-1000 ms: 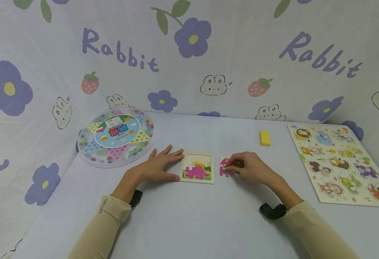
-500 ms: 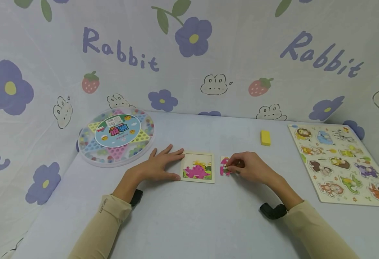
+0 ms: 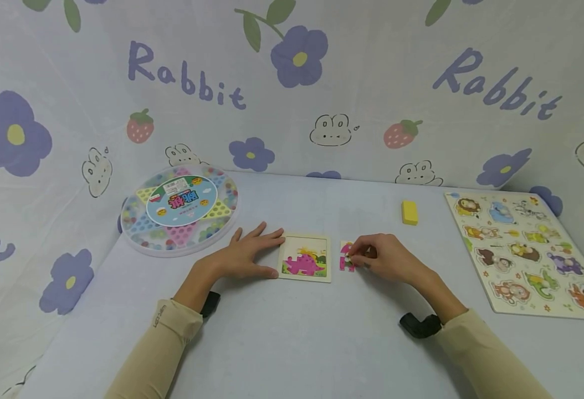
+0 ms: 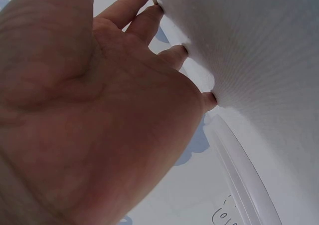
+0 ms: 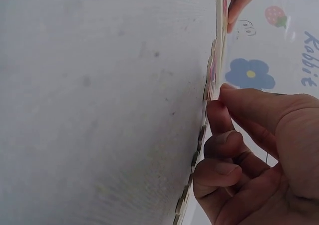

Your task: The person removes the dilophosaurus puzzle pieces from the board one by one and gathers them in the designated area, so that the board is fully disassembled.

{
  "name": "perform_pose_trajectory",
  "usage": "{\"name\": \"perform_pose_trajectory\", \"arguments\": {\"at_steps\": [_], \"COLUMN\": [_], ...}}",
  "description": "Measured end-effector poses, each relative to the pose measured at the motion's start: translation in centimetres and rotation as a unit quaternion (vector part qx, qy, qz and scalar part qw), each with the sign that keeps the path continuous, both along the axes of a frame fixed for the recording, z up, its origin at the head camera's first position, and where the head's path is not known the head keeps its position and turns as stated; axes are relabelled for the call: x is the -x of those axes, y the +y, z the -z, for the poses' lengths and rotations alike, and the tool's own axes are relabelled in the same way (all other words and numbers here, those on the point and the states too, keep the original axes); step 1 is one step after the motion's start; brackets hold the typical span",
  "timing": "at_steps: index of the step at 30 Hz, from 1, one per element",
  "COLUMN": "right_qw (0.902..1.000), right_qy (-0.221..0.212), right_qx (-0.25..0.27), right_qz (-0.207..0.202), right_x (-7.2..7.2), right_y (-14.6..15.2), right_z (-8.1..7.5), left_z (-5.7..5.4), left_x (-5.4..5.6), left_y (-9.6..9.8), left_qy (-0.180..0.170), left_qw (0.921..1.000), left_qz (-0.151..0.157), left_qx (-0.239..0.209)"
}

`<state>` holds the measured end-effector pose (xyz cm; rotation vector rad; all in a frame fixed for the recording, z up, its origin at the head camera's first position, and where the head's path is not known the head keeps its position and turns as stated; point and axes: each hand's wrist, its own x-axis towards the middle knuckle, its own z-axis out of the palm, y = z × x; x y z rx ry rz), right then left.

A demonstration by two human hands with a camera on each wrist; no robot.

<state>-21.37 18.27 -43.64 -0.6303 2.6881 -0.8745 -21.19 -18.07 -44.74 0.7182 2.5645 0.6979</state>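
Note:
A small square wooden puzzle tray [image 3: 304,279] lies on the table, with joined pieces of a pink dinosaur picture [image 3: 304,265] in its lower part. My left hand [image 3: 244,257] rests on the table with fingers spread; index fingertip and thumb touch the tray's left edge. To the right of the tray lie pink-and-white jigsaw pieces [image 3: 344,262], partly hidden by my right hand [image 3: 384,259]. My right thumb and index finger pinch a jigsaw piece [image 5: 211,78] at its edge, with the other fingers curled, as the right wrist view shows.
A round Chinese checkers set [image 3: 179,210] under a clear cover stands at the back left. A yellow block [image 3: 409,213] sits behind my right hand. An animal puzzle board [image 3: 526,255] lies on the right. Patterned cloth [image 3: 272,111] hangs behind the table.

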Motion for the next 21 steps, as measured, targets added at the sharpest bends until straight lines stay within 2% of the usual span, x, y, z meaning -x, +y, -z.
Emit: {"name": "perform_pose_trajectory", "arguments": {"at_steps": [11, 21], "right_qw": [0.9994, 0.9978], "right_qy": [0.010, -0.025], "right_qx": [0.025, 0.045], "right_qz": [-0.020, -0.041], "right_x": [0.6, 1.3], "right_y": [-2.5, -5.7], "right_z": [-0.1, -0.3], "left_z": [-0.1, -0.1], "left_x": [-0.1, 0.0], "left_y": [0.0, 0.0], "left_qy": [0.001, 0.000], "left_qw": [1.0000, 1.0000], "left_qz": [0.000, 0.003], "left_qx": [-0.004, -0.001]}}
